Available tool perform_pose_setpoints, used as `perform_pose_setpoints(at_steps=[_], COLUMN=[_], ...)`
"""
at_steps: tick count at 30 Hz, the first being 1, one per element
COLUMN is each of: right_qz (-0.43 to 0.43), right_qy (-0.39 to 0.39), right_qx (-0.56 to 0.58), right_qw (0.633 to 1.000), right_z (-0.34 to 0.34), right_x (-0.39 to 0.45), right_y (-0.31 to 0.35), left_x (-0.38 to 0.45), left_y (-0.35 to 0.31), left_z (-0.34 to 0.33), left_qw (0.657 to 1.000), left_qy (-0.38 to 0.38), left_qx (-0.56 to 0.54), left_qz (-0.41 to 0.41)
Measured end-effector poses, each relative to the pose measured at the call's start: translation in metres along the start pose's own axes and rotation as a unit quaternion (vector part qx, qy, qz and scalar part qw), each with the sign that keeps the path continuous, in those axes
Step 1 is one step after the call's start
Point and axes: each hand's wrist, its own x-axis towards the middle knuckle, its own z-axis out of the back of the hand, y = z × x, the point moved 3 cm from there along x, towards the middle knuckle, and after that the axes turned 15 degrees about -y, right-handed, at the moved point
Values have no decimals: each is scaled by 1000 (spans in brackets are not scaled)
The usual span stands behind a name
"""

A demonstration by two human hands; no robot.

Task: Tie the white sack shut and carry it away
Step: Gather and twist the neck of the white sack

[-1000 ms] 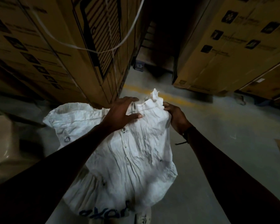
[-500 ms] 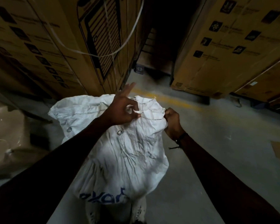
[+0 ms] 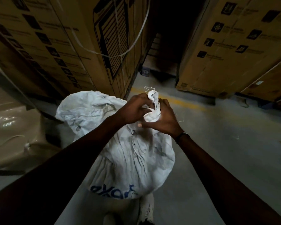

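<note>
A crumpled white sack [image 3: 133, 159] with blue lettering and metal eyelets hangs in front of me, above my shoes. Its top corner is gathered into a twisted knot-like bunch [image 3: 153, 109] with frayed threads sticking up. My left hand [image 3: 133, 109] grips the bunch from the left, fingers curled round the fabric. My right hand [image 3: 164, 120] grips it from the right and below, the thumb crossing under. The two hands touch over the bunch. A loose flap of the sack [image 3: 88, 104] spreads out to the left.
Tall cardboard cartons stand on the left [image 3: 63, 46] and on the right [image 3: 234, 54], with a dark gap between them. A loose white strap [image 3: 136, 39] hangs off the left carton. A plastic-wrapped bundle [image 3: 11, 135] lies at left. The grey concrete floor [image 3: 217, 143] carries a yellow line [image 3: 185, 103].
My hands have come together over the sack's top. The fabric they held spread apart is now bunched and twisted between them, and a corner sticks up above my fingers.
</note>
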Motion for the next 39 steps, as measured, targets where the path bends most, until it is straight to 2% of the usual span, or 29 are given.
perform_pose_setpoints(at_steps=[3, 6, 9, 12, 15, 18, 24, 28, 33, 39], right_qz=[-47, -73, -88, -101, -113, -114, -153, -147, -169, -166], right_qy=[-3, 22, 54, 55, 78, 93, 100, 118, 62, 15], right_qx=[110, 126, 137, 153, 151, 155, 204, 228, 269, 249], right_qw=[993, 989, 985, 981, 979, 977, 962, 955, 946, 954], right_z=[-1, 2, -1, -1, 1, -1, -4, -10, -20, -25], right_x=[-7, -13, -17, -17, -16, -12, 1, 10, 19, 26], right_y=[-3, -4, 3, 1, 7, 8, 2, -8, -25, -21], left_x=[-2, -11, -24, -37, -47, -50, -56, -52, -39, -37], left_y=[5, 10, 13, 24, 30, 36, 54, 62, 64, 49], left_z=[4, 13, 25, 40, 48, 52, 43, 35, 31, 28], left_qw=[997, 983, 984, 986, 988, 975, 948, 962, 977, 983], left_qy=[17, 32, 43, 52, 103, 135, 169, 140, 85, -10], left_qx=[-52, -118, -105, -84, 15, 128, 255, 203, 156, 170], left_qz=[60, 138, 135, 138, 112, 118, 91, 120, 119, 65])
